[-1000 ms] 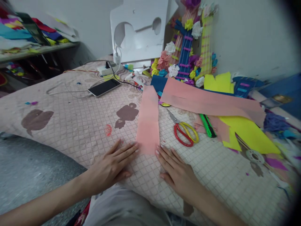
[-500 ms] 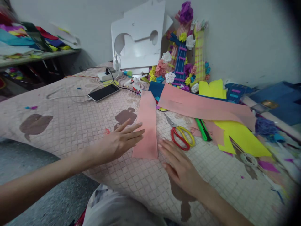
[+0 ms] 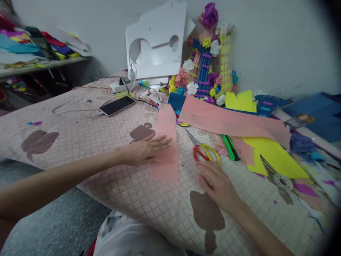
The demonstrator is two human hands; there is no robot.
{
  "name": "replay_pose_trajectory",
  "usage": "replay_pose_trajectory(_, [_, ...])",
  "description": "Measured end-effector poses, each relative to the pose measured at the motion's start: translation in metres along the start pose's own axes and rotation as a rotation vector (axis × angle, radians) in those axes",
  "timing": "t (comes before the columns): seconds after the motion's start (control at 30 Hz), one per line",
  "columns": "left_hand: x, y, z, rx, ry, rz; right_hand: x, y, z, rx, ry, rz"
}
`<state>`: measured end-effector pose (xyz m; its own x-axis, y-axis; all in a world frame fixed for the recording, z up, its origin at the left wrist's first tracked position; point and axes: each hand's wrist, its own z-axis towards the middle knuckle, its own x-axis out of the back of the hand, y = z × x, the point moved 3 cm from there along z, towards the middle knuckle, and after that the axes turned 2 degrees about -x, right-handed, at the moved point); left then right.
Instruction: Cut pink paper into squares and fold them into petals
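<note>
A strip of pink crepe paper (image 3: 167, 124) lies lengthwise on the table. My left hand (image 3: 145, 151) rests flat across it, fingers stretched out and apart. To its right is a pair of scissors (image 3: 199, 145) with one red and one yellow handle, blades pointing up and left. My right hand (image 3: 218, 185) is at the handles, covering their lower ends; its fingers are loosely bent and hold nothing I can see. Whether the fingertips touch the scissors is unclear. A green utility knife (image 3: 229, 146) lies just beyond.
A wider pink crepe sheet (image 3: 229, 117) and yellow paper (image 3: 277, 156) cover the right side. A phone (image 3: 117, 105) with a cable lies left, near a power strip (image 3: 124, 86). Paper-flower decorated guitar shapes (image 3: 204, 71) and a white board (image 3: 157, 42) lean against the wall.
My right hand has moved right, from beside the strip's edge to the scissors' handles. My left hand has slid slightly right and farther onto the pink strip.
</note>
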<state>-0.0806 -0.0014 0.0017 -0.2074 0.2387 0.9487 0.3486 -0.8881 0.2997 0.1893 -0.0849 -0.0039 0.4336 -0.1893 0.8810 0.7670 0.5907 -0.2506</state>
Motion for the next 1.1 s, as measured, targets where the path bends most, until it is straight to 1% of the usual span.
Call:
replay_pose_trajectory(0.07, [0.005, 0.005, -0.004, 0.015, 0.053, 0.013, 0.004, 0.026, 0.006, -0.145, 0.033, -0.080])
replay_pose_trajectory(0.13, [0.002, 0.015, -0.010, 0.001, 0.057, 0.013, 0.004, 0.048, 0.013, -0.239, 0.020, -0.131])
replay_pose_trajectory(0.2, [-0.007, 0.025, -0.013, -0.041, 0.013, -0.010, 0.001, 0.065, 0.019, -0.294, -0.043, -0.125])
replay_pose_trajectory(0.27, [-0.017, 0.032, -0.015, -0.071, -0.041, -0.037, -0.003, 0.075, 0.025, -0.340, -0.096, -0.097])
replay_pose_trajectory(0.33, [-0.021, 0.033, -0.017, -0.085, -0.071, -0.052, -0.006, 0.081, 0.030, -0.387, -0.136, -0.068])
replay_pose_trajectory(0.4, [-0.021, 0.031, -0.019, -0.085, -0.058, -0.050, -0.006, 0.082, 0.032, -0.424, -0.150, -0.063])
replay_pose_trajectory(0.53, [-0.014, 0.028, -0.029, -0.063, 0.077, -0.002, -0.002, 0.080, 0.028, -0.485, -0.094, -0.050])
replay_pose_trajectory(0.6, [-0.012, 0.032, -0.032, -0.103, 0.113, 0.026, 0.002, 0.079, 0.024, -0.515, -0.044, 0.059])
replay_pose_trajectory(0.67, [-0.008, 0.036, -0.030, -0.133, 0.141, 0.033, 0.007, 0.076, 0.022, -0.527, 0.017, 0.269])
replay_pose_trajectory(0.73, [-0.001, 0.037, -0.023, -0.123, 0.177, 0.023, 0.012, 0.071, 0.023, -0.516, 0.065, 0.516])
replay_pose_trajectory(0.77, [0.003, 0.037, -0.018, -0.120, 0.174, 0.019, 0.014, 0.067, 0.024, -0.505, 0.077, 0.622])
replay_pose_trajectory(0.83, [0.010, 0.037, -0.005, -0.162, 0.107, 0.030, 0.018, 0.060, 0.026, -0.500, 0.086, 0.769])
replay_pose_trajectory(0.9, [0.016, 0.033, 0.009, -0.219, 0.031, 0.062, 0.019, 0.054, 0.025, -0.534, 0.081, 0.862])
replay_pose_trajectory(1.0, [0.022, 0.020, 0.032, -0.223, 0.009, 0.074, 0.016, 0.050, 0.022, -0.608, 0.080, 0.982])
replay_pose_trajectory(1.07, [0.021, 0.011, 0.051, -0.219, -0.020, 0.041, 0.015, 0.048, 0.021, -0.607, 0.082, 1.061])
replay_pose_trajectory(1.1, [0.020, 0.007, 0.061, -0.223, -0.072, 0.034, 0.015, 0.048, 0.021, -0.590, 0.081, 1.099])
